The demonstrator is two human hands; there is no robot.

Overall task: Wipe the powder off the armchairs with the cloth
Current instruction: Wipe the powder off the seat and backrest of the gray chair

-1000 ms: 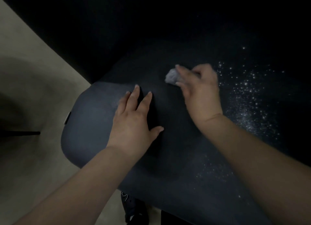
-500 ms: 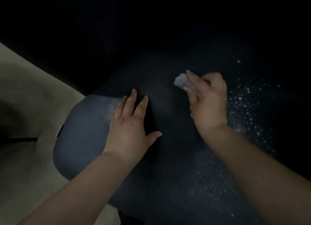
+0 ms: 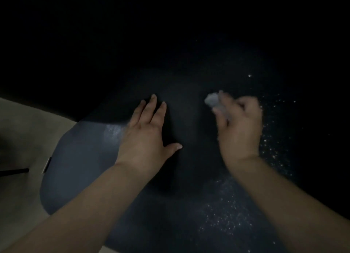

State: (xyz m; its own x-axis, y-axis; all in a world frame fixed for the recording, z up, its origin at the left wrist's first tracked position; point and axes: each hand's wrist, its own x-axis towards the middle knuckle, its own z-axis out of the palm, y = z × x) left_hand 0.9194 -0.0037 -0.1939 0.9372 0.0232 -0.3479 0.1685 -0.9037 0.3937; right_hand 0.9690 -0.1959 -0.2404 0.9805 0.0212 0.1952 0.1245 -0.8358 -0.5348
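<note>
While left hand (image 3: 145, 137) lies flat, right hand (image 3: 239, 127) holds cloth (image 3: 212, 99), powder (image 3: 274, 148) alongside

The left hand (image 3: 145, 137) lay flat on the dark blue armchair (image 3: 79, 158), fingers straight and spread, thumb out to the side. The right hand (image 3: 239, 127), blurred, gripped a small bunched grey cloth (image 3: 212, 99) against the upholstery. White powder (image 3: 272, 148) speckled the fabric just right of that hand and below its forearm. Pale floor (image 3: 20, 124) showed at left.
</note>
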